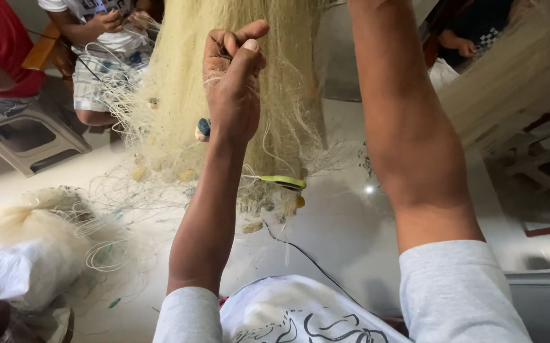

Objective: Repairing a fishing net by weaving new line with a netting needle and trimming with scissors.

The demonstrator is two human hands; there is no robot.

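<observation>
A pale yellow fishing net (pixel 287 76) hangs bunched in front of me, its fine strands spilling onto the floor. My left hand (pixel 233 82) is raised into it, fingers curled around a few net strands. My right forearm (pixel 408 127) reaches up and leaves the frame at the top, so the right hand is hidden. A yellow-green netting needle (pixel 284 182) dangles in the strands below my left wrist. Small floats, one blue (pixel 203 129) and several yellowish, hang on the net's lower edge.
A second bundle of net (pixel 522 70) hangs at the right. Loose net and a white sack (pixel 21 267) lie at the lower left. Two other people sit at the upper left by a grey plastic stool (pixel 30 140); another sits at the upper right.
</observation>
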